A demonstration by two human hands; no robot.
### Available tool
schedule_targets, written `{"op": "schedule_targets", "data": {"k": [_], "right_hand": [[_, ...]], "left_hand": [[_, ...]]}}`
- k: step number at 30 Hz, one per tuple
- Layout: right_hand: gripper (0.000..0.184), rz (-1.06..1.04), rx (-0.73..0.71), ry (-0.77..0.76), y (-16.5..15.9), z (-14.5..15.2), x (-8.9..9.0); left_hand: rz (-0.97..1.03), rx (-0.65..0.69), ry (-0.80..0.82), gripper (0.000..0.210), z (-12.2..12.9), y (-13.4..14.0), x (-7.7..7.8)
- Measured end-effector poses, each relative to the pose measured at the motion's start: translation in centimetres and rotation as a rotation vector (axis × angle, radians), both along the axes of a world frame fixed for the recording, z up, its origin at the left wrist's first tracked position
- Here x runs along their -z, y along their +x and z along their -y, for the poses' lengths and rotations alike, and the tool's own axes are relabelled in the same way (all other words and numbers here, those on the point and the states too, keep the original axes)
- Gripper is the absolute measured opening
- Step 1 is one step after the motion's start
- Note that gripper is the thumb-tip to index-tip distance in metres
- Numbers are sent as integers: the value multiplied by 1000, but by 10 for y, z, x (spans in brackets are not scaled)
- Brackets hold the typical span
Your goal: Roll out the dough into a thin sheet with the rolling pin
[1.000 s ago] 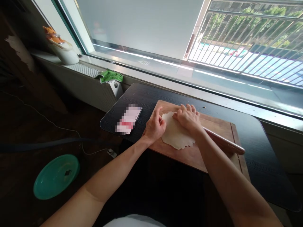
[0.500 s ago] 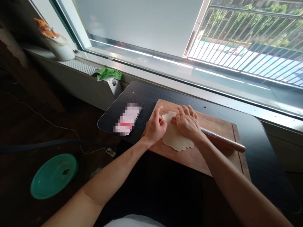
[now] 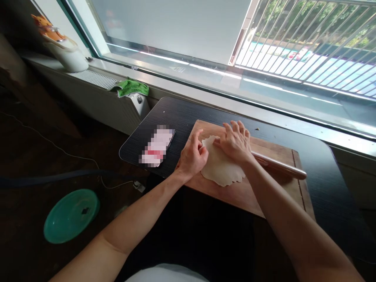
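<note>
A thin, uneven sheet of dough (image 3: 221,170) lies on a wooden board (image 3: 282,199). At its left edge is my left hand (image 3: 192,154), fingers curled with thumb and forefinger at the dough's rim; the fingertips are partly hidden. Across the dough's upper part runs a rolling pin (image 3: 279,164), slanting down to the right past the dough. My right hand (image 3: 236,141) rests palm down on the pin near its left end, fingers stretched and spread rather than wrapped round it.
The board sits on a dark table (image 3: 152,117). A blurred-out pink-white item (image 3: 157,147) lies left of it. Behind are a window ledge and a radiator with a green cloth (image 3: 132,87). A teal basin (image 3: 72,215) and a cable are on the floor.
My right hand has shifted slightly to the right and away from me with the rolling pin, its fingers more spread. My left hand stays at the dough's edge. The view has tilted slightly.
</note>
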State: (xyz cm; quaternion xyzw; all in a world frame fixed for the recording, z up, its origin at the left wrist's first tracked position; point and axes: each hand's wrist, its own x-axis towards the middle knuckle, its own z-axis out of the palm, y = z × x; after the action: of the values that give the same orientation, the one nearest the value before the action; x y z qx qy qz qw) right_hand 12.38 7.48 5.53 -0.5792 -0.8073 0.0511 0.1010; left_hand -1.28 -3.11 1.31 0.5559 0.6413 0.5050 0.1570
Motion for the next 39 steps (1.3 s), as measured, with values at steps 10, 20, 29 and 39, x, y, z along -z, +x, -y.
{"op": "schedule_targets", "data": {"k": [10,20,29,39], "right_hand": [[53,13,-36,6,-5,15,1],[52,-36,0,-26,-8,-2,-1],[63,-85,58,-68,-10,-24,-3],[63,-45,76,-91,-13,-23,-2]], "left_hand": [[14,16,-13,64,1,-1,0],[7,-7,8,60,1,0,0],[10,-20,6,60,1,-1,1],[37,-8,21,59,2,0,0]]}}
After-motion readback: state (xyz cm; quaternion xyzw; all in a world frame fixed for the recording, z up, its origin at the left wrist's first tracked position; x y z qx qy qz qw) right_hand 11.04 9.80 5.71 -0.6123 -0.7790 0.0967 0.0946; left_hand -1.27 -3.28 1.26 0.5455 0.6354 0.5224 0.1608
